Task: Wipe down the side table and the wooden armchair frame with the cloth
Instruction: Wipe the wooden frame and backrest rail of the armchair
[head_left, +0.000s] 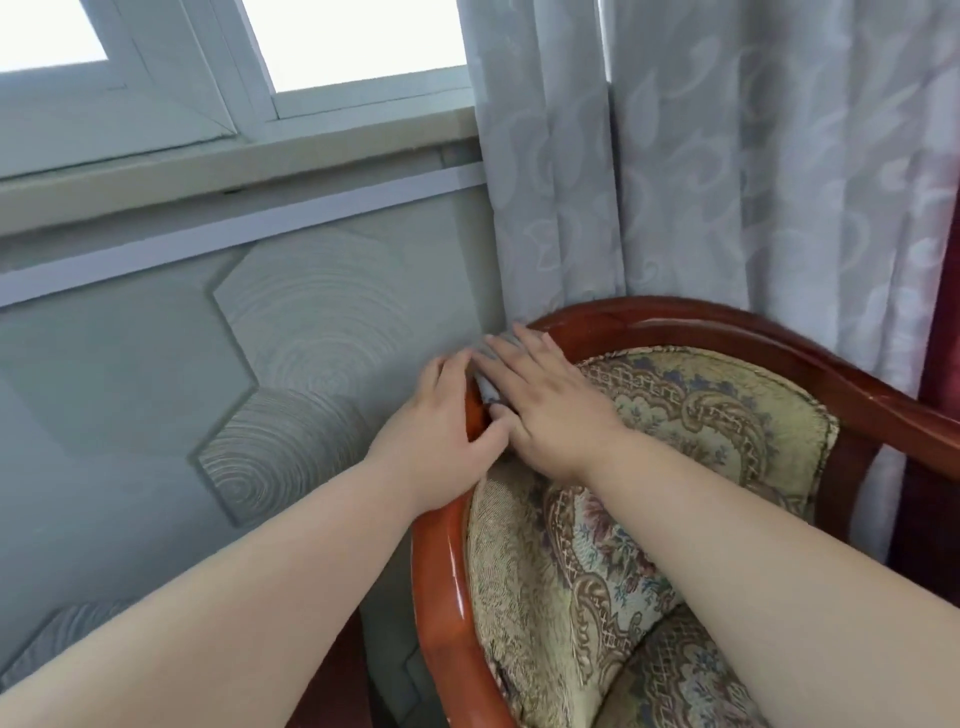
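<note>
The armchair's glossy reddish wooden frame (441, 561) curves round the top of its patterned upholstered back (675, 415). My left hand (436, 441) grips the frame's upper left curve, thumb on the inner side. My right hand (545, 400) lies flat with straight fingers on a grey cloth (485, 387), pressing it onto the top of the frame. Only a small strip of the cloth shows between my two hands; the rest is hidden under my right palm. The side table is not in view.
A pale patterned curtain (675, 182) hangs directly behind the chair, with a dark red curtain (940, 322) at the far right. To the left is a wall with hexagonal textured panels (311, 322) below a window sill (234, 171).
</note>
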